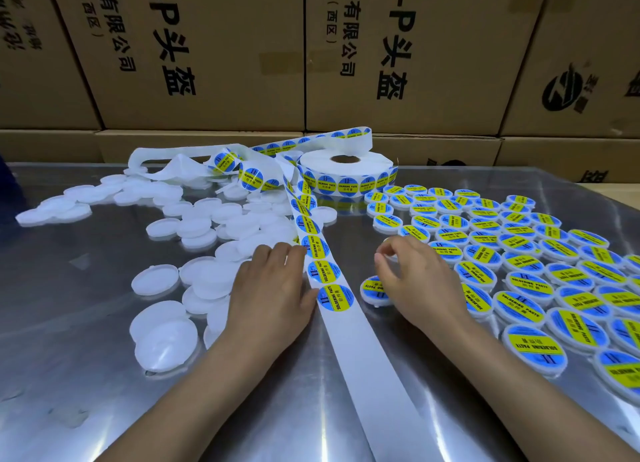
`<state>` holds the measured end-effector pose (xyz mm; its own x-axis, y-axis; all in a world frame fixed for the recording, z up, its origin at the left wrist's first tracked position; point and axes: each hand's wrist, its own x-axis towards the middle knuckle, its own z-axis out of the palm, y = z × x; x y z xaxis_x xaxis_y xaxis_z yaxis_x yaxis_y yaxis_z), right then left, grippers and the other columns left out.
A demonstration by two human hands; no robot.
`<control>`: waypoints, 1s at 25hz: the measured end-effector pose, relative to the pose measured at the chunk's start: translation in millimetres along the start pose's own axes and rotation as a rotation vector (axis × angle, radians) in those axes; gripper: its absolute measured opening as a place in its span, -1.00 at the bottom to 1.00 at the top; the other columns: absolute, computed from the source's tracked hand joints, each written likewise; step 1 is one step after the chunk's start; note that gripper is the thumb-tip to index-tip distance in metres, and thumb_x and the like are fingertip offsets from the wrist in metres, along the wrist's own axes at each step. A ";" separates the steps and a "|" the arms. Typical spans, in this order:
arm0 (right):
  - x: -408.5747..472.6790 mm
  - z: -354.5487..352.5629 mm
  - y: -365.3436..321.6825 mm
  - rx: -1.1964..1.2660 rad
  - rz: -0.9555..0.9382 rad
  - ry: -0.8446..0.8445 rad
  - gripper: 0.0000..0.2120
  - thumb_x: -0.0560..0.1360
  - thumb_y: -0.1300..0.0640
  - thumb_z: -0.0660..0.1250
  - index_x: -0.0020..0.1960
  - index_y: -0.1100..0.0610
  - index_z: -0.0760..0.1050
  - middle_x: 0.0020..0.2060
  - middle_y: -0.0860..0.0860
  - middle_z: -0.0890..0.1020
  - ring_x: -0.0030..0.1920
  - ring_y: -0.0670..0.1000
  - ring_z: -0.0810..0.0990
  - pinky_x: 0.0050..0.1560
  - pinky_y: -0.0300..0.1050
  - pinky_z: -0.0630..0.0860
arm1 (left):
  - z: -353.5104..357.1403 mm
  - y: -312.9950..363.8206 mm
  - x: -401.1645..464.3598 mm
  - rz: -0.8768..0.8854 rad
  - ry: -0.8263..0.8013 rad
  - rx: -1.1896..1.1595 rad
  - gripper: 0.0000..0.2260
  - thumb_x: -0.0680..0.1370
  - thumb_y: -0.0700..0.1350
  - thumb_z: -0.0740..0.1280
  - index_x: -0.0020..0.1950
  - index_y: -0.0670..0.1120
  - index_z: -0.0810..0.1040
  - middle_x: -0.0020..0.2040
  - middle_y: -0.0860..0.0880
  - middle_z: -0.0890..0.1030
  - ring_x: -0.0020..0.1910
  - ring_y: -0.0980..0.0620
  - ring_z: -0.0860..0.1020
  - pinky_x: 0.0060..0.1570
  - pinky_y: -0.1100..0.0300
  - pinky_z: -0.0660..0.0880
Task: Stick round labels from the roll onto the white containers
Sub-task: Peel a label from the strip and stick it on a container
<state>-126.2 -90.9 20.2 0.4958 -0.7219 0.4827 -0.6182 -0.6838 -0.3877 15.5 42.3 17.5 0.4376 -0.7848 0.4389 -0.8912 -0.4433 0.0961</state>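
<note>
Left hand (273, 288) fingers flat beside the glossy label strip (323, 271); right hand (412, 281) fingers pinch a small round white container (389, 252) above the shiny steel desk (86, 375).

The work surface is a reflective metal table (104, 409). Stacked brown cardboard boxes (214, 53) printed with black Chinese characters stand along its far edge. A round black logo (562, 91) marks one box at right.

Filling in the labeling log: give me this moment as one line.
left hand: resting on label strip | right hand: pinching a white container | labeled containers: right | plain containers: left
</note>
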 end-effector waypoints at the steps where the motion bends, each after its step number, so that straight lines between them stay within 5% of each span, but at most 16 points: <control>1: 0.3 -2.7 -1.8 0.000 -0.035 0.031 -0.81 0.54 -0.04 0.18 -0.09 0.01 0.51 -0.12 -0.08 0.60 -0.04 0.03 0.54 -0.19 -0.09 0.39 | -1.1 -0.9 0.3 -0.024 -0.016 0.053 -0.59 0.50 0.21 0.23 0.25 0.03 0.38 0.18 0.06 0.46 0.15 -0.03 0.39 -0.02 0.13 0.33; 5: -4.6 1.6 -8.5 -0.124 -0.178 -0.089 -0.65 0.53 -0.09 0.14 -0.25 0.13 0.48 -0.34 0.00 0.57 -0.23 0.07 0.51 -0.35 -0.07 0.33 | -4.4 -2.0 1.3 -0.111 -0.097 0.057 -0.59 0.45 0.32 0.23 0.09 0.04 0.45 0.04 0.07 0.50 0.07 0.00 0.46 -0.18 0.14 0.33; 8: -0.8 2.0 -0.1 -0.189 -0.070 -0.055 -0.67 0.53 -0.05 0.15 -0.23 0.15 0.48 -0.32 0.03 0.56 -0.19 0.13 0.53 -0.36 -0.08 0.23 | -4.7 -1.1 0.9 -0.134 -0.139 0.050 -0.67 0.50 0.24 0.23 0.09 0.04 0.49 0.07 0.07 0.54 0.09 -0.01 0.49 -0.15 0.14 0.38; 12: 3.0 2.6 13.3 -0.246 0.097 -0.074 -0.76 0.54 -0.02 0.14 -0.05 0.06 0.54 -0.09 0.04 0.63 -0.02 0.15 0.56 -0.25 -0.08 0.35 | -4.6 -2.9 1.6 -0.141 -0.137 0.031 -0.85 0.55 0.05 0.20 -0.10 0.00 0.45 0.00 0.02 0.55 0.02 -0.06 0.50 -0.20 0.18 0.32; 14: 3.0 6.3 16.5 -0.273 0.064 -0.145 -0.71 0.55 -0.02 0.15 0.16 0.07 0.50 0.13 0.02 0.59 0.16 0.11 0.52 0.00 -0.04 0.43 | -3.9 -4.9 2.7 -0.149 -0.153 0.008 -0.86 0.55 0.02 0.20 -0.14 0.00 0.44 -0.04 -0.01 0.54 -0.01 -0.09 0.50 -0.21 0.18 0.32; 17: 4.6 6.9 13.6 -0.042 -0.132 -0.164 -0.64 0.53 -0.04 0.26 0.30 0.02 0.46 0.28 -0.08 0.51 0.33 -0.02 0.40 0.31 -0.11 0.28 | -1.8 -6.5 3.7 -0.142 -0.157 0.045 -0.83 0.58 0.00 0.15 -0.10 -0.03 0.46 -0.05 -0.04 0.54 -0.06 -0.11 0.48 -0.21 0.17 0.32; 20: -0.9 9.7 2.0 0.267 -0.279 -0.367 -0.57 0.44 -0.09 0.40 0.27 -0.04 0.49 0.21 -0.11 0.54 0.28 -0.10 0.41 0.29 -0.22 0.28 | -1.9 -8.3 7.1 -0.113 -0.093 0.074 -0.85 0.62 -0.04 0.11 0.05 -0.04 0.43 0.01 -0.03 0.56 -0.04 -0.13 0.51 -0.21 0.12 0.36; 25: -5.0 16.0 0.8 0.231 -0.264 -0.443 -0.52 0.39 -0.17 0.41 0.28 -0.10 0.47 0.09 -0.21 0.52 0.21 -0.12 0.42 0.24 -0.18 0.34 | -5.4 -16.9 13.4 -0.080 0.009 -0.095 -0.73 0.63 0.02 0.09 0.32 0.03 0.29 0.16 0.02 0.54 0.07 -0.12 0.52 -0.16 0.05 0.43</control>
<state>-119.4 -89.5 4.9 0.8552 -0.4645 0.2298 -0.3135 -0.8168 -0.4843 35.8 41.5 26.5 0.5072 -0.7445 0.4342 -0.8609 -0.4611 0.2150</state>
